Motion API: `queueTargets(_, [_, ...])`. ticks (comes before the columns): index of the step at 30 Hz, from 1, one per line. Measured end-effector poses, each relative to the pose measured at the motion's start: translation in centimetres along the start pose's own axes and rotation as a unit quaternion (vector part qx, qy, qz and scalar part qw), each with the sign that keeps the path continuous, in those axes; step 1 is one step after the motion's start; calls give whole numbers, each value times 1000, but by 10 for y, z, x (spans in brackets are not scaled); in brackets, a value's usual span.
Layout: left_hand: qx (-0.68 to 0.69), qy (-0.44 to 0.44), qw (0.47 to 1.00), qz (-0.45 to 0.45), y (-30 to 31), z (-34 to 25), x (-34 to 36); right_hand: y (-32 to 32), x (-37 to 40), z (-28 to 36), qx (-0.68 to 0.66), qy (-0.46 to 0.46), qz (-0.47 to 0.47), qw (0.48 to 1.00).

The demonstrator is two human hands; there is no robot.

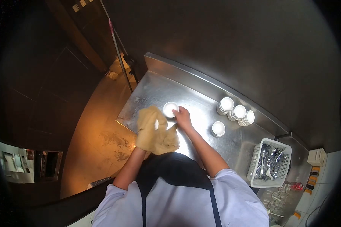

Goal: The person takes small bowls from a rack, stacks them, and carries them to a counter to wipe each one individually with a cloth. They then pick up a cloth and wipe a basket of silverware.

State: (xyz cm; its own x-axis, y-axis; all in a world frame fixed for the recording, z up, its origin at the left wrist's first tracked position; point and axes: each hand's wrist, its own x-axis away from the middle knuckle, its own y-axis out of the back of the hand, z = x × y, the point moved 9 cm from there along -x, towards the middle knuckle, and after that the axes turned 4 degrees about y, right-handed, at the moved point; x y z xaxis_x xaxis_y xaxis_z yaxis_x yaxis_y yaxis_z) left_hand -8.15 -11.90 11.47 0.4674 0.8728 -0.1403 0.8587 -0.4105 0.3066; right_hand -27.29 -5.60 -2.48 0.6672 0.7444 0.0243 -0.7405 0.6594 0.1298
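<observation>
My right hand (pixel 183 117) grips the rim of a small white bowl (pixel 170 108), thumb over the edge, above the steel counter. A tan cloth (pixel 149 132) drapes over my left hand, hiding its fingers; only the left forearm (pixel 130 168) shows below it. The cloth is bunched in that hand and hangs down toward my apron. A bit of something white (pixel 156 124) shows among its folds, too covered to make out. To the right of my right hand stands a short stack of white bowls (pixel 218 129).
Several stacked white bowls (pixel 238 112) stand by the raised back edge of the steel counter (pixel 155 85). A white plastic basket (pixel 255 166) of metal cutlery is at the right, with glassware (pixel 278 198) below it. Long poles (pixel 119 56) lean beyond the counter's left end.
</observation>
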Motion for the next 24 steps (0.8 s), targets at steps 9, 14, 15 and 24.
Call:
queueTargets(9, [368,202,907,-30,20,85,37,6,-17,-37,-170,-177,30,969])
queueTargets(14, [489,167,856,29,22,5,40,-64,119,9,16,67,462,884])
queueTargets(15, [470,188,859,-80,35,7,38,-58,130,25,196,279,361,868])
queueTargets(24, [411,128,902,20,-1,27,26,5,112,184,162,412,64,894])
